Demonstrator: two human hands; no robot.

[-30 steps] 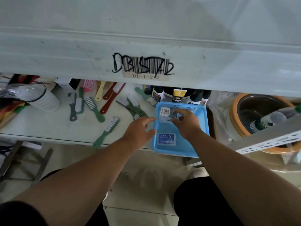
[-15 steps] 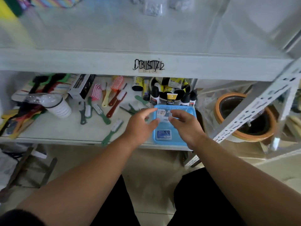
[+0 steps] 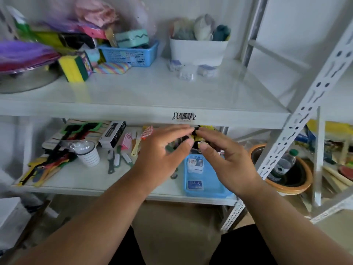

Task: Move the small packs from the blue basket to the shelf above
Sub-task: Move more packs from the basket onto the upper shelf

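**A:** Small packs: location in the head view?

**B:** Two packs lie in the blue basket on the lower shelf, right of frame centre: one pack at the basket's far end, one pack nearer its front rim. Three more small packs sit on the upper shelf, upper centre of the frame, just in front of a white bin.

**A:** Hand state?

**B:** The left hand and the right hand are raised at frame centre, in front of the upper shelf's front edge, fingertips nearly meeting. Fingers are loosely curled and spread. Whether anything is pinched between them cannot be told; motion blur obscures the fingertips.

**A:** Surroundings?

**B:** Brushes and a white cup occupy the lower shelf at left centre. A second blue basket stands at upper centre-left. An orange-rimmed pot holding a bottle stands at the right.
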